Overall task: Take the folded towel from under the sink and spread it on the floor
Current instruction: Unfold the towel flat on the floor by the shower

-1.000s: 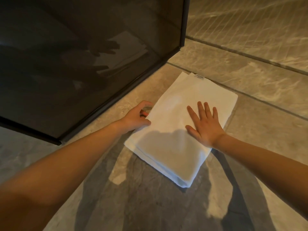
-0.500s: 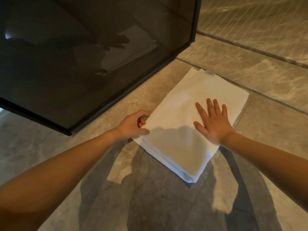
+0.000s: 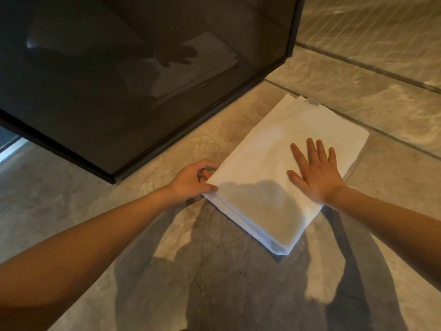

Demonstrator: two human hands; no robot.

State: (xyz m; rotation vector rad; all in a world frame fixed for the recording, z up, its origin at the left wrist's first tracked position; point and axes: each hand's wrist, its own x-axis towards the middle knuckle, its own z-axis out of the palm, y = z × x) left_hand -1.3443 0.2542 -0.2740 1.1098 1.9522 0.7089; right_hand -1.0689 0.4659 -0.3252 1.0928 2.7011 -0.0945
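Two hands on the towel (image 3: 269,168), which lies folded on the stone floor (image 3: 214,283). The towel is white, stacked in several layers that show along its near edge, and sits just beside the bottom rail of a dark glass panel (image 3: 119,80). Its far corner, with a small label (image 3: 312,102), touches a grout line. We see our left hand (image 3: 193,180) at the towel's left corner, thumb on top and fingers curled under the edge, pinching the upper layers. Our right hand (image 3: 315,173) lies flat on top of the towel near its right edge, palm down, fingers spread and pointing away from us. It grips nothing, just presses. The glass reflects the towel and a hand faintly. Arm shadows fall across the floor and the towel's near half.
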